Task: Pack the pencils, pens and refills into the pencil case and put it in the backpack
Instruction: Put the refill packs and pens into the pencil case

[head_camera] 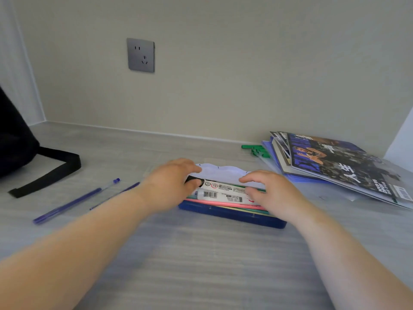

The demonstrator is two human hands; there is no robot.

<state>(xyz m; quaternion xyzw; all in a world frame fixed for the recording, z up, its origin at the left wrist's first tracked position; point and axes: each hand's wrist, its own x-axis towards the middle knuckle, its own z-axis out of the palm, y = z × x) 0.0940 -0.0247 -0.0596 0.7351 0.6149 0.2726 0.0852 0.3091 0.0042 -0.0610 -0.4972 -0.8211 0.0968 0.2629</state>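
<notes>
A blue pencil case (234,214) lies open in the middle of the grey table, its white lid (221,171) raised at the back. Inside it are white labelled refill packs (220,190) and pink and green pencils (223,203). My left hand (169,186) rests over the case's left end, fingers curled at the lid edge and on the packs. My right hand (268,193) covers the right end, fingertips on the lid and the packs. Two blue pens (73,202) lie loose on the table left of the case. The black backpack (15,139) stands at the far left.
The backpack's strap (51,173) trails across the table toward the pens. A stack of magazines and folders (339,166) sits at the right, with green pieces (257,149) behind it. A wall with a socket (140,54) closes the back.
</notes>
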